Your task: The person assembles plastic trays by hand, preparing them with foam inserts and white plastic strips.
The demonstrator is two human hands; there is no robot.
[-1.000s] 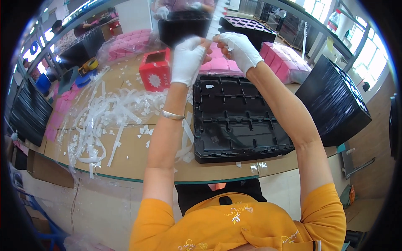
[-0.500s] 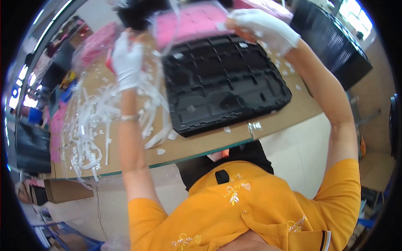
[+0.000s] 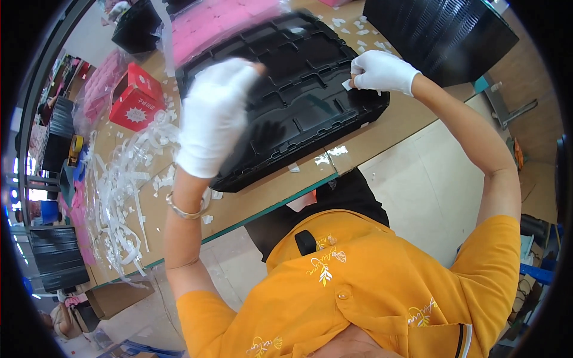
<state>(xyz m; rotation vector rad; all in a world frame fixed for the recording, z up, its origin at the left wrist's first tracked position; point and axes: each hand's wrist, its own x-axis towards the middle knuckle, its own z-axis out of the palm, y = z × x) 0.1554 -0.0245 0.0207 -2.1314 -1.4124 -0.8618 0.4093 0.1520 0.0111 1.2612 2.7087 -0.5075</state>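
Right hand [image 3: 384,72] pinches white tab [image 3: 347,85]; left hand [image 3: 215,119] (grip unclear) partly hides black tray [image 3: 301,110] near red box [image 3: 139,98].

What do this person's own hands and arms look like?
The left hand and right hand wear white gloves, some fingertips uncovered. A silver-coloured bangle circles the left wrist. The sleeves are short and orange-yellow.

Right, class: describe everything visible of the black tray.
The black tray is broad and glossy, apparently plastic, with raised ridges across its face and a notched near edge. It lies flat on the brown table, with a small white scrap near its far edge. The left hand hides part of it; whether the right hand, at its right edge, touches it is unclear.
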